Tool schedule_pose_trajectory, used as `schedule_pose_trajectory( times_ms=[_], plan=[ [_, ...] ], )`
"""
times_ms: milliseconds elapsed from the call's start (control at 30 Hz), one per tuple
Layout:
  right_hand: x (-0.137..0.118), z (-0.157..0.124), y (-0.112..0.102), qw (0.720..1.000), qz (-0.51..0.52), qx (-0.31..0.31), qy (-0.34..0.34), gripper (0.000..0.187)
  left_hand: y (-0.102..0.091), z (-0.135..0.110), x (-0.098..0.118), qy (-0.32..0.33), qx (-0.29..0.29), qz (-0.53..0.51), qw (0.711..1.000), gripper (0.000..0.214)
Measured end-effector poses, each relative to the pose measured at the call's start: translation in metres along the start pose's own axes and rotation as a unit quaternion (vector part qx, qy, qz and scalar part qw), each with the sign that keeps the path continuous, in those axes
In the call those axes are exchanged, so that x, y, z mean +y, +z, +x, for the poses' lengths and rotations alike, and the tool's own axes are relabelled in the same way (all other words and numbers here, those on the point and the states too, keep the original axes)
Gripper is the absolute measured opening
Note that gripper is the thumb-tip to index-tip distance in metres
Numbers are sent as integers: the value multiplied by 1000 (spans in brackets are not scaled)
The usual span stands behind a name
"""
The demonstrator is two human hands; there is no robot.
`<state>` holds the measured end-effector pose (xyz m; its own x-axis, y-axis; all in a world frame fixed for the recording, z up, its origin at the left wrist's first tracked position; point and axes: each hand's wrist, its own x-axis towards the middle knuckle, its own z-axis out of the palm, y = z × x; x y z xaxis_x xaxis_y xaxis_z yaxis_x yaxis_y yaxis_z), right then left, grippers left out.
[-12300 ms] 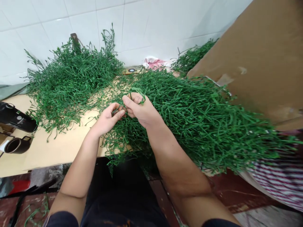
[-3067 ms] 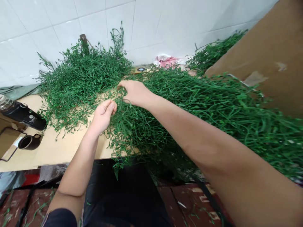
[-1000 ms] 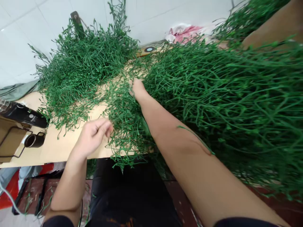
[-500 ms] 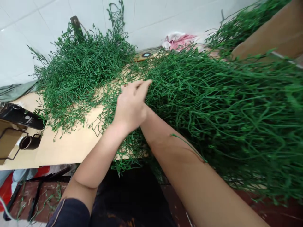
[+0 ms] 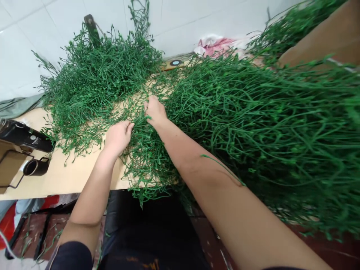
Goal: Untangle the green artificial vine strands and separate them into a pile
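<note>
Thin green stems with small bud-like tips, artificial-looking, lie in a tangle (image 5: 149, 150) on the table board in front of me. My left hand (image 5: 118, 137) is at the left side of this tangle, thumb and fingers pinched together on stems. Slightly farther forward and to the right, my right hand (image 5: 155, 110) has its fingers curled in on stems; its fingertips are partly hidden. A few stems stretch between the two hands. One loose stem (image 5: 222, 168) lies across my right forearm.
A large stem pile (image 5: 267, 112) covers the right side, and another heap (image 5: 98, 71) stands at the back left against the tiled wall. At the left are a black bottle (image 5: 25, 135) and a dark mug (image 5: 36, 167). A pink-and-white cloth (image 5: 215, 47) lies behind.
My hands, which overlapped beside the large pile, have moved apart. The left came back toward me and to the left; the right now shows, with its fingers curled among the stems.
</note>
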<state>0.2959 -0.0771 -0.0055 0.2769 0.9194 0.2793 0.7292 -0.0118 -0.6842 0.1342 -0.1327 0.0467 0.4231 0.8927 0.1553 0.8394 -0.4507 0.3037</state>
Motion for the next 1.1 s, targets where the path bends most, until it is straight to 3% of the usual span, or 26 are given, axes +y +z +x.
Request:
schedule_pose_trajectory(
  times_ms=[100, 200, 333, 433, 467, 567, 700, 800, 967, 1100],
  plan=[
    [-2, 6, 1, 997, -11, -17, 78, 28, -1, -2, -11, -23, -20, -133, 991, 26],
    [-5, 17, 0, 998, 2, -16, 56, 27, 1, 0, -23, -57, -9, -297, 953, 25],
    [-28, 20, -19, 999, 39, 11, -33, 57, 4, 7, -41, -153, 93, -494, 851, 29],
    [-67, -2, -44, 999, 4, -1, -33, 84, 5, 11, -54, -196, 136, -597, 766, 27],
    [-81, -14, -50, 999, -1, 3, -40, 86, 5, 12, -58, -196, 137, -623, 745, 26],
    [-111, -48, -51, 995, 9, -9, -100, 62, 7, 11, -63, -178, 127, -678, 702, 18],
    [-117, -72, -16, 988, -11, -48, -148, 45, 12, 7, -65, -191, 142, -683, 690, 6],
    [-108, -70, 5, 988, -59, -30, -138, 42, 14, 4, -68, -199, 133, -679, 694, 10],
    [-101, -61, 6, 981, -87, 52, -167, 28, 13, 0, -70, -175, 88, -682, 705, 34],
    [-106, -65, 2, 972, -124, 47, -193, 24, 14, -3, -68, -176, 21, -669, 722, 40]
  ],
)
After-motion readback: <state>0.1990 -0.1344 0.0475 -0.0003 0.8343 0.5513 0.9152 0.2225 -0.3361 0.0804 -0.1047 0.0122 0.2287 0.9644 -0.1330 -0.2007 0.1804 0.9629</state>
